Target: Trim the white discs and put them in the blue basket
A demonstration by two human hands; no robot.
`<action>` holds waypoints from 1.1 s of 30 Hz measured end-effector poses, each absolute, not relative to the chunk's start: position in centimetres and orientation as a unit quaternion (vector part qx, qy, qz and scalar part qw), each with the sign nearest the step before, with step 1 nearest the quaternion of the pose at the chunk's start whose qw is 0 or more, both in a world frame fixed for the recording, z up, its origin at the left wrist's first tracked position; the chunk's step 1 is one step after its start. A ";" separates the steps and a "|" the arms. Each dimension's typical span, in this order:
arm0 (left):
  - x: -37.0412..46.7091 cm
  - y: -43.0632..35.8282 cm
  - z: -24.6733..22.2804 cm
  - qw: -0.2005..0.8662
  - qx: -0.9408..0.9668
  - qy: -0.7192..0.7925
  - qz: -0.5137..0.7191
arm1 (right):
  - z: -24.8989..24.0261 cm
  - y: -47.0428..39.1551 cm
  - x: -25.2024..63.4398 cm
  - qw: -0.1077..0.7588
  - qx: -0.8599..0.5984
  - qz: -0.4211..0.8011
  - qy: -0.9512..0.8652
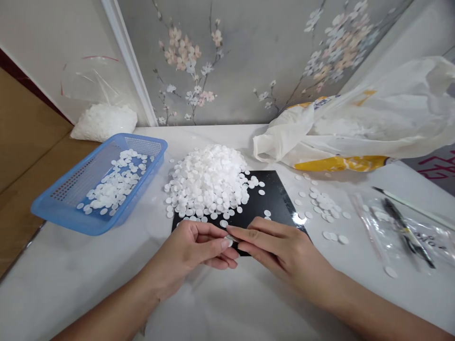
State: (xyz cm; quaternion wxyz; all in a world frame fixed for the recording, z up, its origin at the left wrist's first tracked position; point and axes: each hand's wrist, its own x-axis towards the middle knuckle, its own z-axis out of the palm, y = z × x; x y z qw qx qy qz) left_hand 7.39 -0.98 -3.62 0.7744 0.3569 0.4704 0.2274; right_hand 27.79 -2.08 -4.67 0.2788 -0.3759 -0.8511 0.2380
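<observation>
Head view: forward and down onto a white table (227,308), clock centred between the hands.
Left hand (195,246): at 9 o'clock, pinched by thumb and fingertips on a small white disc (230,241).
Right hand (280,244): at 3 o'clock, thumb and index fingertip right beside the disc; cannot tell whether clamped on anything.
Disc: at the clock's centre, above the near part of a black board (273,194).
Handling: probably very light, fairly stiff, smooth enough to slip, not very fragile.
Hold: best by the rim or across both faces, with a gentle pinch.
Disc pile (209,180): at 11 o'clock, heaped partly on the board, likely loose and quick to slide.
Blue basket (71,225): at 10 o'clock, with more discs inside.
Shopping bag (341,137): between 1 and 2 o'clock.
</observation>
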 end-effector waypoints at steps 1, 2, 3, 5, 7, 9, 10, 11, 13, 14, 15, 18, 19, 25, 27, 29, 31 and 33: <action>7.4 -1.0 -3.6 0.774 0.356 0.471 0.228 | -4.7 -2.1 27.8 0.279 -0.377 0.237 -0.851; 7.4 -1.0 -3.6 0.775 0.355 0.471 0.227 | -4.7 -2.1 27.8 0.279 -0.378 0.236 -0.851; 7.4 -1.0 -3.6 0.775 0.354 0.472 0.226 | -4.7 -2.1 27.8 0.278 -0.379 0.235 -0.851; 7.4 -1.1 -3.5 0.776 0.355 0.471 0.225 | -4.6 -2.1 27.9 0.278 -0.380 0.232 -0.851; 7.4 -1.1 -3.5 0.777 0.357 0.468 0.224 | -4.6 -2.2 27.8 0.277 -0.380 0.227 -0.853; 7.4 -1.2 -3.5 0.780 0.355 0.464 0.226 | -4.5 -2.2 27.8 0.280 -0.378 0.225 -0.853; 7.4 -1.2 -3.5 0.781 0.353 0.462 0.227 | -4.4 -2.2 27.7 0.283 -0.380 0.226 -0.851; 7.4 -1.2 -3.6 0.782 0.349 0.463 0.230 | -4.4 -2.2 27.6 0.286 -0.383 0.227 -0.848; 7.4 -1.2 -3.6 0.781 0.339 0.468 0.238 | -4.4 -2.2 27.5 0.294 -0.401 0.224 -0.838; 7.4 -1.2 -3.6 0.779 0.333 0.471 0.245 | -4.4 -2.2 27.5 0.297 -0.413 0.221 -0.832; 7.5 -1.2 -3.6 0.778 0.326 0.474 0.251 | -4.4 -2.2 27.5 0.301 -0.425 0.217 -0.826; 7.6 -1.3 -3.6 0.775 0.309 0.480 0.271 | -4.5 -2.3 27.4 0.310 -0.444 0.211 -0.814; 7.6 -1.3 -3.7 0.772 0.304 0.483 0.278 | -4.5 -2.3 27.3 0.312 -0.443 0.213 -0.813; 7.9 -1.6 -3.9 0.773 0.297 0.475 0.298 | -4.8 -2.5 27.0 0.322 -0.418 0.222 -0.820; 7.9 -1.7 -3.9 0.779 0.296 0.467 0.294 | -4.9 -2.6 26.9 0.320 -0.414 0.218 -0.824; 8.0 -1.8 -3.9 0.784 0.293 0.461 0.293 | -5.0 -2.7 26.9 0.320 -0.413 0.210 -0.826; 8.0 -1.8 -3.9 0.786 0.292 0.457 0.295 | -5.0 -2.7 26.9 0.316 -0.416 0.205 -0.828; 8.0 -1.9 -3.9 0.786 0.294 0.454 0.297 | -5.0 -2.7 26.9 0.314 -0.417 0.201 -0.829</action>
